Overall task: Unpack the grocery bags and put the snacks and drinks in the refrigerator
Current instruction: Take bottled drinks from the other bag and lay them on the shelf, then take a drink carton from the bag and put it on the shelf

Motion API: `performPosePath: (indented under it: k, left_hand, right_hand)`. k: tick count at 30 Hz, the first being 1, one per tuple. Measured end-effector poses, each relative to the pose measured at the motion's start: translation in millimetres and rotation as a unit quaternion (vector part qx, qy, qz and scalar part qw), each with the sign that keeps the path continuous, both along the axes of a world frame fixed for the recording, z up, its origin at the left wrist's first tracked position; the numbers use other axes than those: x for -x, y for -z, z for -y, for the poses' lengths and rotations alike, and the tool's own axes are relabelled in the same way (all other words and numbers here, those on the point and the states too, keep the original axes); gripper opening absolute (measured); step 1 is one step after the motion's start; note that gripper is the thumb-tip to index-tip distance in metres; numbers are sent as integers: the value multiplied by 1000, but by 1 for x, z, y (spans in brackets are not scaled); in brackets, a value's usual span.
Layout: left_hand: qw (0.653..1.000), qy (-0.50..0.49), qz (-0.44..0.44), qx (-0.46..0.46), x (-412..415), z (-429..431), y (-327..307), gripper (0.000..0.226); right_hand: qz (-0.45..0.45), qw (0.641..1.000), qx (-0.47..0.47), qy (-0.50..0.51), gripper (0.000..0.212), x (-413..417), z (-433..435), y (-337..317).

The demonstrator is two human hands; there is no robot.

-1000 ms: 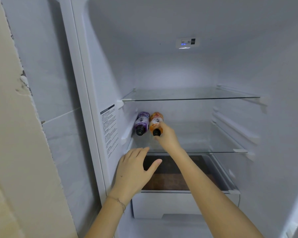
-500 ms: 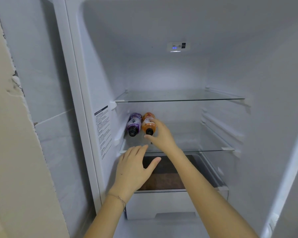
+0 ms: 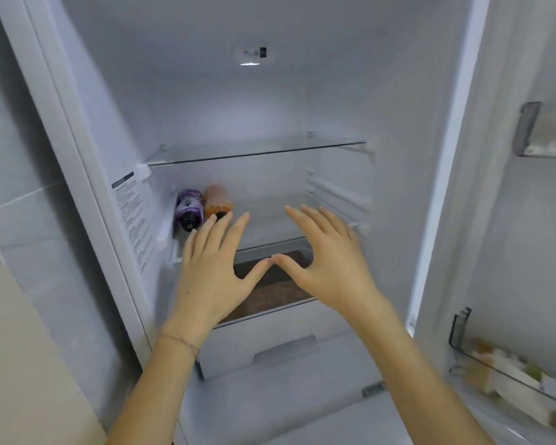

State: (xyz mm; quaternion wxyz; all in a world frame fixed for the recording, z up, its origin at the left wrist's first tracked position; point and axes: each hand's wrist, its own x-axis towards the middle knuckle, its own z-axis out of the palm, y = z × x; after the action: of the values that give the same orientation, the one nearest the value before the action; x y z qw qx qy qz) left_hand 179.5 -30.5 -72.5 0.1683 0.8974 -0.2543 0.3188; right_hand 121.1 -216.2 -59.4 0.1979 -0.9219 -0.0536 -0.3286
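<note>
A purple bottle and an orange bottle lie side by side, caps toward me, at the left of the lower glass shelf inside the open refrigerator. My left hand hovers in front of them with straight fingers, its fingertips just below the orange bottle's cap. My right hand is spread flat in front of the shelf's bare right part and holds nothing. The two thumb tips nearly meet.
An upper glass shelf sits above. Below the hands is a drawer with a dark inside. The open door on the right carries a lower bin with items and an upper bin. A cardboard sheet leans at left.
My right hand has let go of the orange bottle and drawn back to the right, fingers spread. My view has swung right, bringing the door bins into sight.
</note>
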Motion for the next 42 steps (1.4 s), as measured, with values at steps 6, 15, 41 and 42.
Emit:
performPosePath:
  k: [6, 15, 41, 42]
  left_hand:
    - [989, 141, 20, 32, 49, 40, -5, 75]
    - [947, 321, -22, 19, 125, 127, 2, 75]
    - [730, 677, -87, -44, 613, 482, 54, 79]
    - [724, 683, -84, -49, 628, 499, 55, 80]
  right_hand:
    - [36, 992, -17, 119, 67, 97, 21, 1]
    - [30, 953, -27, 300, 73, 229, 66, 7]
    - [-34, 737, -100, 667, 75, 770, 273, 63]
    - [-36, 723, -106, 681, 75, 786, 284, 63]
